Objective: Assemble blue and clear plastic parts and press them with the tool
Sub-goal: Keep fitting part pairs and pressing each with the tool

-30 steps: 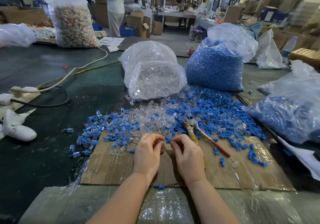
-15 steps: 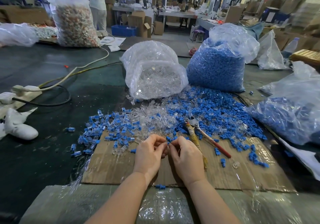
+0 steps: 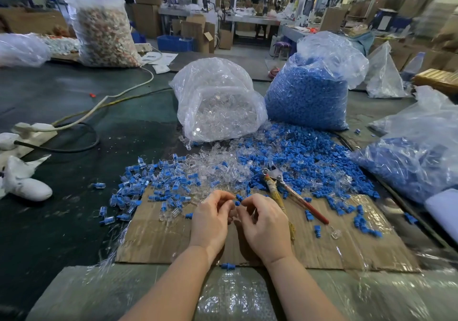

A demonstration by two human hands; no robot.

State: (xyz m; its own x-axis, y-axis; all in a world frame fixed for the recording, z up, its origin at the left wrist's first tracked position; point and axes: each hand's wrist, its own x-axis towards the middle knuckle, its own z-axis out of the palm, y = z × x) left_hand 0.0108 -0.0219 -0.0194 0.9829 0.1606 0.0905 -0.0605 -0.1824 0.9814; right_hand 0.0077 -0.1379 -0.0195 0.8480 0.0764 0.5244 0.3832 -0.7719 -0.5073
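Warehouse floor behind; dark desk (image 3: 62,221) carries cardboard sheet (image 3: 153,241). Left hand (image 3: 210,221) and right hand (image 3: 266,224) together over cardboard, fingers curled, pinching small blue part (image 3: 238,198) between fingertips. Clear part in grip: cannot tell. Pressing tool (image 3: 292,191), red handle, lies just right of right hand. Loose blue and clear parts (image 3: 309,162) heaped beyond hands. Bag of clear parts (image 3: 218,102), bag of blue parts (image 3: 309,92) further back.

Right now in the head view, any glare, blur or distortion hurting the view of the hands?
Head view: wide-angle bending at the edges; glare on the plastic wrap and clear-parts bag; background soft. Left hand and right hand sharp, the pinched blue part tiny.
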